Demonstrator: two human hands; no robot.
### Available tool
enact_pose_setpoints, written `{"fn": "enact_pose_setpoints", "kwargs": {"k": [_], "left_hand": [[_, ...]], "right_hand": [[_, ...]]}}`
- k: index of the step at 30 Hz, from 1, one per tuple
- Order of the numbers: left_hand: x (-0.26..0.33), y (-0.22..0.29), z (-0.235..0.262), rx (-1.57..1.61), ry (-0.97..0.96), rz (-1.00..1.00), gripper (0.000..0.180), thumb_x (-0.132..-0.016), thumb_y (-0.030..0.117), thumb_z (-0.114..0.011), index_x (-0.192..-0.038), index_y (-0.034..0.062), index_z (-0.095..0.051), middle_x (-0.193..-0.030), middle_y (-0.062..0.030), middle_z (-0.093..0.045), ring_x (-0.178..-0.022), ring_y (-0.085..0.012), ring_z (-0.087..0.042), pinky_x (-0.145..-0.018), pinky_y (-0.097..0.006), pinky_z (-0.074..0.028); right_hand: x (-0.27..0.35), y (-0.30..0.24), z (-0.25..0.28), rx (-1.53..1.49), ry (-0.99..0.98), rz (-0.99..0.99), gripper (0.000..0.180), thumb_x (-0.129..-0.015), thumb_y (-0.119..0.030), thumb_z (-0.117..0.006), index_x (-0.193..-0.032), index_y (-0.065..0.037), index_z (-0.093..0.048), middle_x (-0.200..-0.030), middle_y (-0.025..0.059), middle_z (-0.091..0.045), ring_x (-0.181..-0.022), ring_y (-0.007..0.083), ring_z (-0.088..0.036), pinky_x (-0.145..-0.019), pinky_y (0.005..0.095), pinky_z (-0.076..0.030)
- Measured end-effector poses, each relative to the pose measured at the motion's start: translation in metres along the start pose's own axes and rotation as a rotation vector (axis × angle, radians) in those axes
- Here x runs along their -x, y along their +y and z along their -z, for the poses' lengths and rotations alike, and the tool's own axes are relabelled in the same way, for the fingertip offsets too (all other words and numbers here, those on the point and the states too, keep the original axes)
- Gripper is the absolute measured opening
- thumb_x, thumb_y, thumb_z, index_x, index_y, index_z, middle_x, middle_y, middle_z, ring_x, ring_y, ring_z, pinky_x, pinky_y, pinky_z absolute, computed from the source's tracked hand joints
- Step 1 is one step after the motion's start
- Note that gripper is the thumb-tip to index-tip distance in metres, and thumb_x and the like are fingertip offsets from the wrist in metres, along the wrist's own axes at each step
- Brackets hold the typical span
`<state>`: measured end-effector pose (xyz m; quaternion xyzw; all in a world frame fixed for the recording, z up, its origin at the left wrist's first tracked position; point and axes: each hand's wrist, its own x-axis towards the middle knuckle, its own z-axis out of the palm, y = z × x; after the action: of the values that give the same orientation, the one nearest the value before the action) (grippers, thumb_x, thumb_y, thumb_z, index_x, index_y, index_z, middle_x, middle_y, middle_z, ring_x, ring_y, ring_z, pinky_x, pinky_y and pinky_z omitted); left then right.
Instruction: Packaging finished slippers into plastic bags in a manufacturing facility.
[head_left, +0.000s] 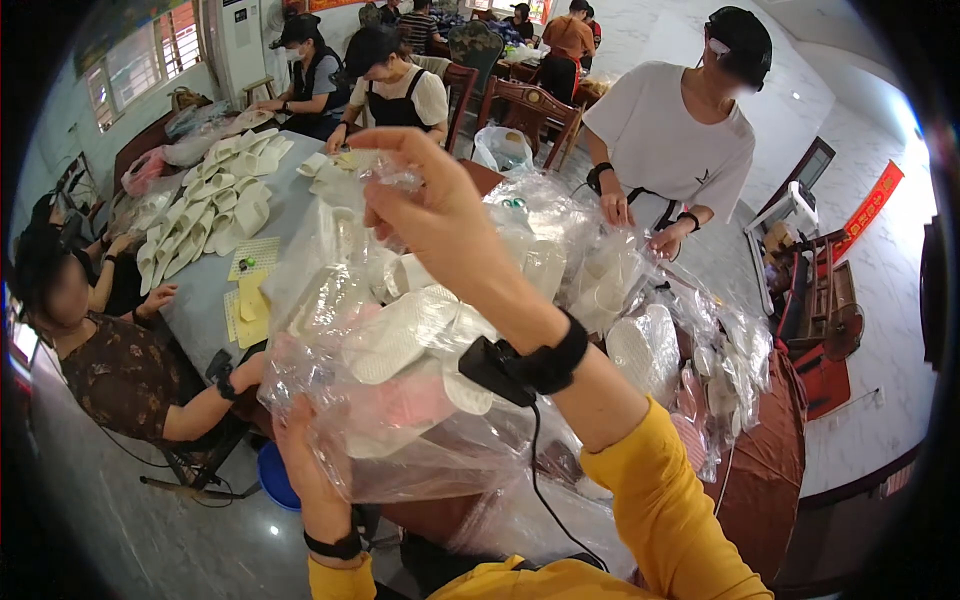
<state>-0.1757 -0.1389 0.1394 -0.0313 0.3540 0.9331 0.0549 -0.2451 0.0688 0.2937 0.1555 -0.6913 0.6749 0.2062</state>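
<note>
In front of me a large clear plastic bag bulges with white slippers; some pink shows low inside it. My left hand grips the bag's near left side, its fingers partly veiled by the film. Raised over the bag's far side, my right hand has bent fingers closed on a gathered bit of clear plastic. A black strap with a small dark device sits on my right wrist, and a cable hangs from it.
Across the table, a person in a white shirt handles more bagged slippers. White slippers are heaped on the grey table, near yellow cards. Another person sits close at left. A blue bucket stands below.
</note>
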Motion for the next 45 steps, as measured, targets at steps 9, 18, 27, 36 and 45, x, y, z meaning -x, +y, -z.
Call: {"fn": "enact_pose_setpoints", "kwargs": {"k": [9,18,27,36,45], "left_hand": [[0.077,-0.065,0.006,-0.073,-0.202,0.203,0.061,-0.091,0.005,-0.064,-0.145,0.0072,-0.036,-0.116,-0.0041,-0.058,-0.102,-0.0149,-0.058,-0.09,-0.031,-0.051],[0.045,-0.147,0.149,0.185,-0.041,0.572,0.057,-0.094,0.007,-0.049,-0.148,0.017,-0.035,-0.11,-0.0165,-0.061,-0.097,-0.0277,-0.063,-0.084,-0.047,-0.055],[0.036,-0.187,0.167,0.109,-0.064,0.599,0.055,-0.088,0.005,-0.055,-0.141,0.0127,-0.042,-0.129,-0.0091,-0.052,-0.115,-0.0252,-0.054,-0.098,-0.044,-0.048],[0.063,-0.188,0.13,-0.064,0.102,0.51,0.049,-0.091,0.004,-0.048,-0.139,0.0099,-0.042,-0.128,-0.0124,-0.055,-0.118,-0.0287,-0.054,-0.1,-0.051,-0.047],[0.074,-0.178,0.12,0.078,-0.062,0.463,0.065,-0.083,-0.001,-0.056,-0.144,0.0188,-0.043,-0.126,-0.0086,-0.055,-0.116,-0.0254,-0.053,-0.098,-0.041,-0.047]], "right_hand": [[0.163,0.013,0.088,-0.166,0.42,-0.433,0.065,-0.09,-0.003,-0.058,-0.148,-0.011,-0.029,-0.114,0.0074,-0.056,-0.086,0.0083,-0.053,-0.078,0.0243,-0.047],[0.347,0.032,0.14,-0.873,0.787,-0.778,0.051,-0.091,-0.001,-0.05,-0.141,-0.005,-0.042,-0.117,0.007,-0.061,-0.082,0.0133,-0.06,-0.075,0.0296,-0.053],[0.425,-0.008,0.126,0.315,0.332,-0.603,0.072,-0.084,0.002,-0.054,-0.151,-0.009,-0.031,-0.122,0.0009,-0.059,-0.068,0.0036,-0.041,-0.062,0.0164,-0.036],[0.476,0.048,0.116,0.488,0.484,-0.633,0.068,-0.083,-0.008,-0.063,-0.147,-0.019,-0.042,-0.142,0.0167,-0.041,-0.116,0.0239,-0.047,-0.091,0.0311,-0.044],[0.455,0.066,0.11,-0.082,1.059,-0.959,0.075,-0.086,-0.02,-0.07,-0.15,-0.016,-0.031,-0.136,0.0164,-0.043,-0.098,0.0177,-0.055,-0.081,0.0302,-0.046]]}}
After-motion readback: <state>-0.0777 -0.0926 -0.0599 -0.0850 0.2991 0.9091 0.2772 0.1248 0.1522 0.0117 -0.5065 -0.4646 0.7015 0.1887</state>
